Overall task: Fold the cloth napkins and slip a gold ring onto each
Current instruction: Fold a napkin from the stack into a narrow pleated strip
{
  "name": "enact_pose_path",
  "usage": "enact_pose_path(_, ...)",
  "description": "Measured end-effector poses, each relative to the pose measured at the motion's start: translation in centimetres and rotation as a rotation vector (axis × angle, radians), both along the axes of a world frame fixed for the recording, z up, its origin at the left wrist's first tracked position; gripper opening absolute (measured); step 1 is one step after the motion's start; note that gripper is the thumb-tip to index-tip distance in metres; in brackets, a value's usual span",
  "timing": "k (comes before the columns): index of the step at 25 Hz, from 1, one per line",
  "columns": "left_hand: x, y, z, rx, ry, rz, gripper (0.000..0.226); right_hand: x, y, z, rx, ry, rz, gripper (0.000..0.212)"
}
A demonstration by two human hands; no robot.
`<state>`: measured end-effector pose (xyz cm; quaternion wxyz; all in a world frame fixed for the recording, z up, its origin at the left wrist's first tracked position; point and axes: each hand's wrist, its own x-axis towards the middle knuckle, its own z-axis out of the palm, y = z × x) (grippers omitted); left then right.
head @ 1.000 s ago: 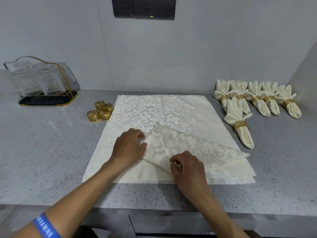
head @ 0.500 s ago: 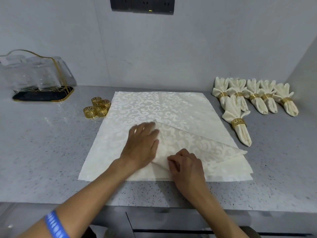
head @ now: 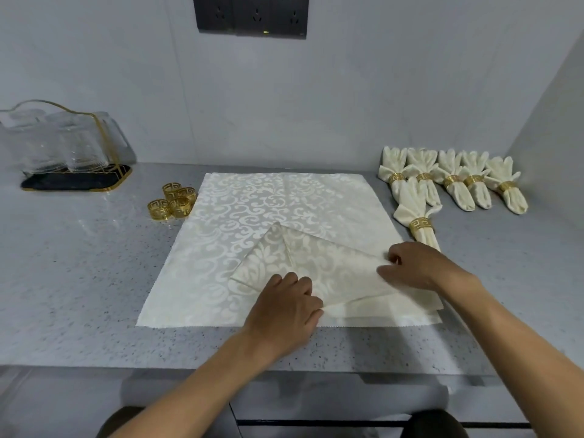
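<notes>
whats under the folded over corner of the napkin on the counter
Under the folded flap lies the rest of the spread napkin, flat on the counter. Both hands, left and right, grip the flap. Anything between the layers is covered.

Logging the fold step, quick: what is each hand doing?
Left hand: fingers curled, gripping the napkin's folded layer.
Right hand: pinching the napkin's right fold.

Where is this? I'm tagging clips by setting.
Likely a kitchen or dining prep counter: speckled countertop, glasses in a rack, wall sockets, ringed napkins.
</notes>
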<state>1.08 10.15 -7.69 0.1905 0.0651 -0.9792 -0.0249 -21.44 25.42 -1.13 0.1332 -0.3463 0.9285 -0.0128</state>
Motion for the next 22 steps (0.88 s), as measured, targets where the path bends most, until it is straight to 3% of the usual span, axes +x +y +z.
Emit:
enact_pose_path(6, 2.9, -2.0, 0.3, 0.221, -0.05, -0.059, 0.024, -0.2, 2.8, 0.7, -0.165, -0.486, 0.013, 0.013)
enact_pose_path(8, 3.5, -2.4, 0.1, 0.237, -0.022, -0.061, 0.021, -0.5, 3.1, 1.5, -0.245, -0.648, 0.027, 0.022)
enact_pose_path(11, 3.6, -2.3, -0.2, 0.262, 0.002, -0.028, 0.023, -0.4, 1.2, 2.8, -0.667, -0.987, -0.046, 0.016)
enact_pose_path(13, 3.7, -1.9, -0.2, 0.296, 0.007, 0.006, 0.03, 0.3, -1.8, 3.1, -0.861, -1.211, -0.119, 0.025)
enact_pose_path(15, 3.7, -1.5, -0.3, 0.319, 0.024, 0.048, 0.043, 1.1, -5.4, 2.5, -0.869, -1.162, -0.094, 0.019)
enact_pose_path(17, 3.5, -0.9, -0.5, 0.319, 0.063, 0.104, 0.046, 2.0, -8.7, 1.4, -0.778, -0.922, -0.082, 0.015)
enact_pose_path(19, 3.2, -0.3, -0.8, 0.289, 0.129, 0.174, 0.04, 2.7, -11.0, -0.1, -0.663, -0.695, -0.081, 0.023)
enact_pose_path(22, 3.1, 0.0, -0.9, 0.338, 0.184, 0.213, 0.016, 3.2, -13.1, -2.1, -0.609, -0.552, -0.026, 0.027)
